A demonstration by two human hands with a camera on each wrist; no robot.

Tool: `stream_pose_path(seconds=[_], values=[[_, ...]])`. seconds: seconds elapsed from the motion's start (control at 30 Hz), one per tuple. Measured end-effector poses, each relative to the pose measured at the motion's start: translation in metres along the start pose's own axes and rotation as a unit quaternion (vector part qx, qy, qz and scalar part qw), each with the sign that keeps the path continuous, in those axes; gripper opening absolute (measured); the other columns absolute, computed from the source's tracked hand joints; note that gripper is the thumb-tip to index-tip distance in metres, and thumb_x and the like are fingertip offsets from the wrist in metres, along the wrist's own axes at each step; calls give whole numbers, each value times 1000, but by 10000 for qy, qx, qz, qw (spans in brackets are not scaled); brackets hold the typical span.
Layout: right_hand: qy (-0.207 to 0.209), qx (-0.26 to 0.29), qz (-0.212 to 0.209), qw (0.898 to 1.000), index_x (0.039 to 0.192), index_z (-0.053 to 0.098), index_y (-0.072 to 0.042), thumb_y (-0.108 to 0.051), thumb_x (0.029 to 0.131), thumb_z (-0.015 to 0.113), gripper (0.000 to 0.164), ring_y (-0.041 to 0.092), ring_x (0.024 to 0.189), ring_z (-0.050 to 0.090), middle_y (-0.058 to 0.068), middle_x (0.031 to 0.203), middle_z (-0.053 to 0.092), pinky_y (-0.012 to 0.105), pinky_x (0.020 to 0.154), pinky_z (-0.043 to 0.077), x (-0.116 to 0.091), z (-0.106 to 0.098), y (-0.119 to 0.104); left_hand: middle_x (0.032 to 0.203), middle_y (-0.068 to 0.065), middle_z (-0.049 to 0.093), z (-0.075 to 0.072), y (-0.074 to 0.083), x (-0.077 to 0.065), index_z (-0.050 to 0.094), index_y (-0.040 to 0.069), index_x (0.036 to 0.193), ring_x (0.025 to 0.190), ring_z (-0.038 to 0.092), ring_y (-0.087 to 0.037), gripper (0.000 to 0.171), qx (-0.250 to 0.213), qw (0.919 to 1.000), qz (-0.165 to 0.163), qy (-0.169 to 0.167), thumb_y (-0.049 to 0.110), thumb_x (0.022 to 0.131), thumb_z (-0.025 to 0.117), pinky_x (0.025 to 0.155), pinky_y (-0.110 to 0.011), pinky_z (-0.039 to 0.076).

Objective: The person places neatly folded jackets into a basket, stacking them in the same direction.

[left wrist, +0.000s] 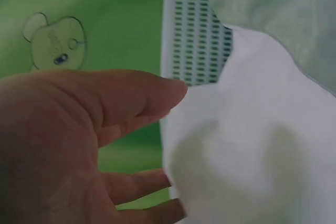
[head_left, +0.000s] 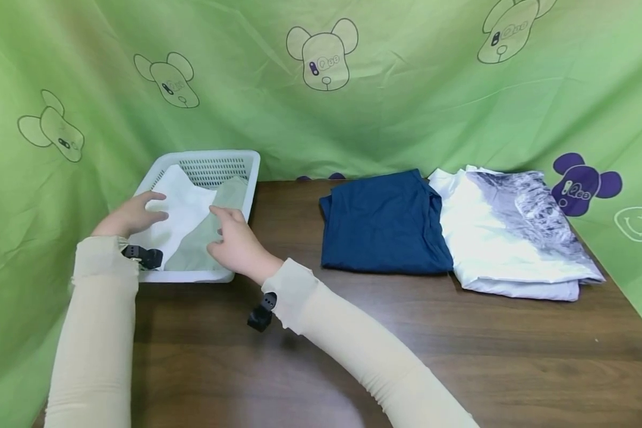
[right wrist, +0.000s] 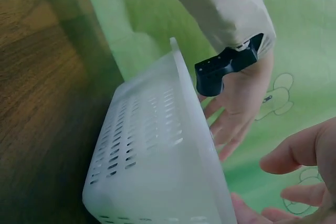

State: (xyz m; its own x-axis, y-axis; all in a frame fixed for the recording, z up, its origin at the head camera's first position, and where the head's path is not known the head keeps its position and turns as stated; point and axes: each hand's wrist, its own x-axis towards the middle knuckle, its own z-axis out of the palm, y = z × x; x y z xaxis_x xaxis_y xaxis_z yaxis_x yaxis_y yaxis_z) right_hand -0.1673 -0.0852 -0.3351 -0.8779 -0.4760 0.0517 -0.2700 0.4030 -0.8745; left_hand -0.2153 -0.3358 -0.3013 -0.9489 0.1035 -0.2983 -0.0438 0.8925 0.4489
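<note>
A white plastic basket (head_left: 254, 178) with slotted walls stands on the left of the table. Inside it, a white cloth (head_left: 179, 199) partly covers a pale green cloth (head_left: 192, 246). My left hand (head_left: 131, 215) is over the basket's left side, thumb and fingers spread apart. In the left wrist view, its fingertips come right at the edge of the white cloth (left wrist: 252, 129). My right hand (head_left: 241, 244) hovers at the right rim, fingers loosely bent with nothing between them. The right wrist view shows the basket's slotted outer wall (right wrist: 152, 171) beside both hands.
A folded navy garment (head_left: 382, 226) lies in the middle of the brown wooden table (head_left: 299, 368). Against its right side rests a folded white garment (head_left: 481, 238) with a grey print. A green curtain (head_left: 406, 89) with bear drawings hangs behind and along both sides.
</note>
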Motion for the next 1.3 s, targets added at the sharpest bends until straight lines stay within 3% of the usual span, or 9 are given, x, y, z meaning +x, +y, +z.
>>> stream_pose_path(seconds=[0.27, 0.47, 0.63, 0.73, 0.83, 0.93, 1.07, 1.17, 1.3], values=[[313, 620, -349, 9970, 152, 42, -7, 4, 91, 58, 64, 21, 107, 64, 13, 141, 49, 20, 77, 53, -11, -15, 11, 146, -42, 36, 1, 25, -11, 34, -6, 150, 135, 35, -57, 53, -71, 9994, 176, 286, 23, 106, 44, 107, -67, 33], [487, 622, -488, 9957, 149, 46, -8, 2, 92, 56, 60, 21, 103, 63, 12, 132, 55, 23, 80, 53, -19, -26, 19, 134, -37, 55, 15, 46, -23, 48, -3, 142, 127, 49, -52, 44, -293, 9911, 568, 1168, 20, 105, 42, 98, -62, 43], [721, 544, -722, 9933, 144, 51, -6, 3, 91, 55, 54, 23, 101, 65, 13, 122, 61, 26, 84, 54, -28, -40, 31, 118, -28, 68, 34, 72, -35, 60, -1, 131, 111, 64, -43, 37, -1082, 9649, 860, 2234, 13, 102, 42, 94, -50, 49], [846, 458, -748, 9925, 139, 54, -6, 2, 91, 55, 50, 23, 101, 66, 12, 119, 63, 30, 87, 55, -35, -53, 40, 109, -22, 72, 51, 89, -38, 64, 1, 126, 94, 70, -27, 34, -1566, 9458, 1032, 2652, 9, 100, 44, 83, -33, 52], [961, 285, -763, 9920, 136, 57, -7, -1, 92, 55, 44, 24, 101, 66, 11, 117, 65, 34, 89, 55, -45, -66, 48, 103, -16, 74, 70, 106, -38, 65, 4, 123, 83, 67, -10, 29, -1988, 9288, 1195, 2891, 10, 100, 48, 71, -23, 48], [1114, 90, -844, 9901, 131, 60, -6, -2, 93, 56, 38, 25, 101, 67, 12, 115, 66, 37, 90, 55, -53, -80, 56, 99, -14, 75, 90, 122, -37, 66, 5, 120, 80, 67, -9, 25, -2400, 9119, 1485, 2980, 10, 100, 51, 70, -21, 48], [1290, -166, -932, 9871, 125, 64, -4, -3, 95, 57, 31, 25, 98, 67, 12, 111, 67, 38, 88, 56, -64, -97, 65, 97, -17, 74, 116, 144, -34, 65, 2, 120, 83, 70, -25, 23, -2878, 8917, 1987, 2873, 5, 100, 55, 72, -21, 49], [1381, -385, -893, 9856, 122, 66, -4, -5, 95, 57, 28, 23, 96, 67, 11, 109, 67, 38, 85, 57, -71, -110, 71, 97, -18, 72, 131, 158, -31, 64, -1, 120, 86, 71, -29, 22, -3172, 8806, 2290, 2675, 2, 99, 56, 72, -23, 51], [1456, -768, -738, 9836, 122, 66, -5, -7, 96, 58, 28, 23, 94, 66, 11, 110, 67, 39, 82, 57, -82, -128, 75, 102, -18, 71, 146, 172, -26, 62, -2, 121, 90, 71, -27, 22, -3470, 8732, 2457, 2382, 2, 100, 57, 79, -28, 55]])
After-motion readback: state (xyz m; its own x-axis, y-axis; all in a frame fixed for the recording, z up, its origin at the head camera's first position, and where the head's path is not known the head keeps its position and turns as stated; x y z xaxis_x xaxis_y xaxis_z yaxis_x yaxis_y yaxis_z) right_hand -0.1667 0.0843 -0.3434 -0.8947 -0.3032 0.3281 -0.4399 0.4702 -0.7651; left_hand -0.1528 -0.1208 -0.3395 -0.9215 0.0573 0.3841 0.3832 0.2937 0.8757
